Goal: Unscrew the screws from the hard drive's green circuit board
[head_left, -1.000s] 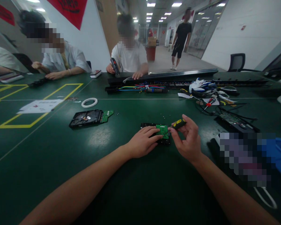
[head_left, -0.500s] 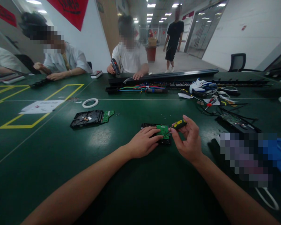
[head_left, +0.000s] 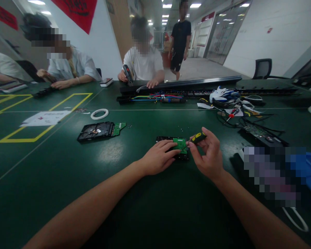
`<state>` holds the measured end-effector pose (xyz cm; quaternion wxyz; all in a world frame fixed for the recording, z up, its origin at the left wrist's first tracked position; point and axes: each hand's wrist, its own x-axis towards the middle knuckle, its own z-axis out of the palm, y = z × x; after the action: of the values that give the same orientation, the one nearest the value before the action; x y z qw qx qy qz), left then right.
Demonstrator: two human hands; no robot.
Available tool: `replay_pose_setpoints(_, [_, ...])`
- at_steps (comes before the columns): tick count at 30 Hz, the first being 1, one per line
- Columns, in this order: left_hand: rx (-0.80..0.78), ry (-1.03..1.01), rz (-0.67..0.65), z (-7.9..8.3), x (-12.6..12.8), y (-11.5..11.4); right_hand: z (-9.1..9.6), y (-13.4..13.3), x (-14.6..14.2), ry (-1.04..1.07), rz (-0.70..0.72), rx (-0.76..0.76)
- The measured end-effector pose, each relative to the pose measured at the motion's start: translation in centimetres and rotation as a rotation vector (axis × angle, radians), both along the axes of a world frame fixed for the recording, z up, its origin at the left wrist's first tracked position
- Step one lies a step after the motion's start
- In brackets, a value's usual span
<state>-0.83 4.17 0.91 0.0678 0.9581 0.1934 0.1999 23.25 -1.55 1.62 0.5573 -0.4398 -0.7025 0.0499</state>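
Observation:
A black hard drive (head_left: pixel 166 139) with a green circuit board (head_left: pixel 180 144) on top lies on the dark green table in front of me. My left hand (head_left: pixel 158 158) rests flat on the drive, fingers stretched over its near edge and onto the board. My right hand (head_left: pixel 208 154) is closed around a small yellow-and-black screwdriver (head_left: pixel 197 137), whose tip points down-left onto the green board. A few tiny screws (head_left: pixel 182 128) lie just behind the drive.
A second opened drive (head_left: pixel 95 131) with a green board lies to the left, near a white tape roll (head_left: pixel 99 113) and a paper sheet (head_left: pixel 44 117). Tools, cables and gloves (head_left: pixel 223 94) clutter the right. Two seated people work across the table; another person walks behind.
My hands and the screwdriver have stayed almost still on the board. The person in black in the background has walked to the left.

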Motion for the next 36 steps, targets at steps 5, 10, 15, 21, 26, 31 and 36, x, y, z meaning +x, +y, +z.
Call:
replay_pose_setpoints(5, [0.003,0.001,0.001,0.07,-0.01,-0.03,0.05,-0.04,-0.17,0.003,0.003,0.001])
replay_pose_setpoints(10, [-0.001,0.002,0.003,0.09,-0.02,-0.05,0.04,0.00,0.04,0.020,-0.005,0.010])
replay_pose_setpoints(15, [0.000,-0.004,0.003,-0.01,-0.02,0.02,-0.19,0.08,0.32,0.020,0.003,-0.001])
replay_pose_setpoints(21, [-0.001,0.013,0.002,0.21,-0.05,-0.03,-0.33,0.05,0.07,0.001,-0.001,-0.002])
replay_pose_setpoints(26, [-0.020,-0.005,0.000,0.19,-0.02,-0.07,-0.30,0.08,0.04,0.003,-0.001,0.006])
replay_pose_setpoints(31, [-0.018,-0.008,-0.001,0.08,-0.01,-0.05,-0.28,0.06,0.09,-0.002,0.000,0.008])
replay_pose_setpoints(36, [-0.001,0.003,0.003,0.05,-0.02,-0.03,-0.18,-0.04,0.03,-0.008,0.001,0.000])
